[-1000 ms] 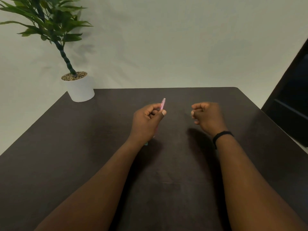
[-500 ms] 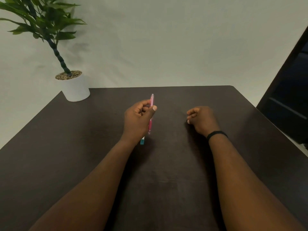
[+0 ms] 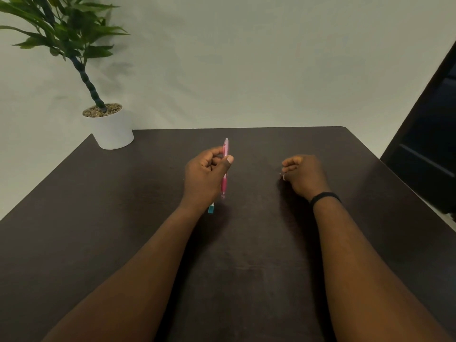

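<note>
Swinging round since a second ago, the pink pen [image 3: 224, 185] is now lying almost straight up and down in view instead of leaning right, and its near tip is showing below the thumb. Left hand [image 3: 209, 176] is gripping the pen, fingers curled round it and thumb pressing across the barrel, holding it over the middle of the dark table [image 3: 98, 218]. A teal end [image 3: 211, 209] is poking out under the left wrist; cannot tell what it belongs to. Right hand [image 3: 302, 175] is sitting well apart from the pen, fingers curled into a fist, nothing showing in it, with a black wristband [image 3: 324, 197] on the wrist. A potted plant [image 3: 113, 132] is standing at the far left corner.
</note>
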